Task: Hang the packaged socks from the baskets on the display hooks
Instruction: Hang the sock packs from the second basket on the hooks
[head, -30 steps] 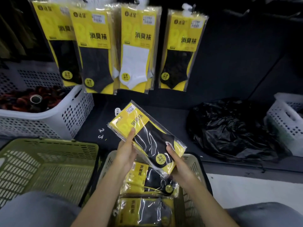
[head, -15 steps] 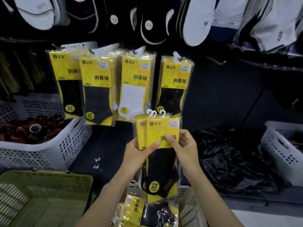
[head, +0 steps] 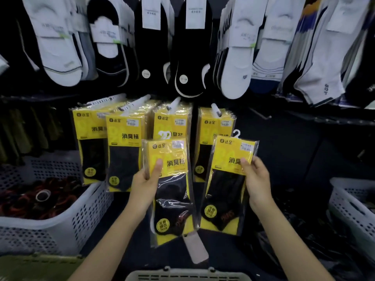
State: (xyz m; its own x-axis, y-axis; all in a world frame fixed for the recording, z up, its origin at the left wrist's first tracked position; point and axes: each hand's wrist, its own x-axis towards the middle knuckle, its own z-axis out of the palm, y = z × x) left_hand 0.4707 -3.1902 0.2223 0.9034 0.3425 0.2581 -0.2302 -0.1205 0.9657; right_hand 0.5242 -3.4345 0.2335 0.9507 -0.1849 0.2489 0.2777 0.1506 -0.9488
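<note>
A dark display wall [head: 294,151] fills the view, its upper rows hung with loose white and black socks [head: 60,49] on paper bands. Below them four stacks of yellow sock packs [head: 124,151] hang side by side on white display hooks [head: 174,103]. At the lower left stands a white perforated basket [head: 67,222] holding dark red and black items; another white basket [head: 353,207] sits at the right edge, with a black plastic bag [head: 304,246] beside it. The rim of a pale basket [head: 186,275] shows at the bottom centre, and a green basket [head: 38,266] at the bottom left corner.

Both hands are raised in front of the hanging stacks, each with its own grip on packaged socks. The left hand [head: 145,185] is closed on a small bunch of packs [head: 170,191], thumb pressed on the yellow card front and fingers behind, holding it by its left edge; several white hanger hooks [head: 164,134] stick up from its top. The right hand [head: 256,179] pinches a single pack [head: 227,185] at its upper right edge, thumb on the front, fingers behind. That pack hangs slightly tilted, its white hanger hook [head: 237,133] just in front of the rightmost stack. The two held lots are apart, neither yet on a display hook.
</note>
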